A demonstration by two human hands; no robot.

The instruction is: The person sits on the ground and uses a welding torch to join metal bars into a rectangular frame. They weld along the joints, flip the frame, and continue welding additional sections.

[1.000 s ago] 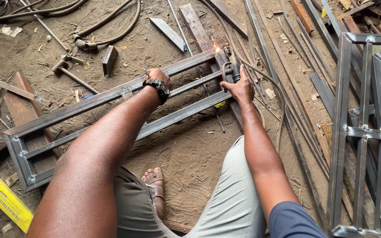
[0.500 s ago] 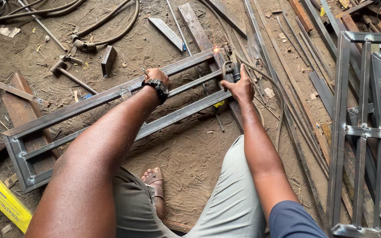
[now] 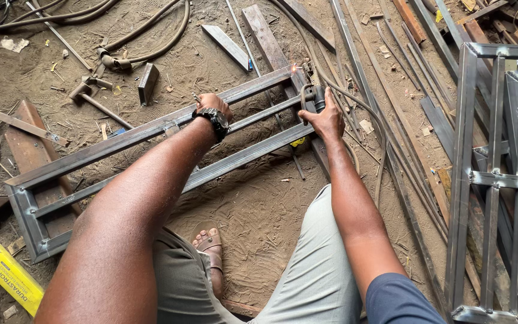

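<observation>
**Two hands on a steel frame at floor level**

Nearest the camera, a sandalled foot (image 3: 210,245) rests on the sandy floor (image 3: 259,210). Beyond it, a long rectangular steel frame (image 3: 151,129) lies flat on the floor. The left hand (image 3: 214,105), wearing a black wristwatch (image 3: 214,119), curls its fingers over the frame's upper rail. The right hand (image 3: 326,120) grips a welding electrode holder (image 3: 314,96) at the frame's far end, where a small spark (image 3: 295,68) glows. Hoses (image 3: 145,27) lie farther off.

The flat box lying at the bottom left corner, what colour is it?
Yellow, clearest in the head view: the box.
</observation>
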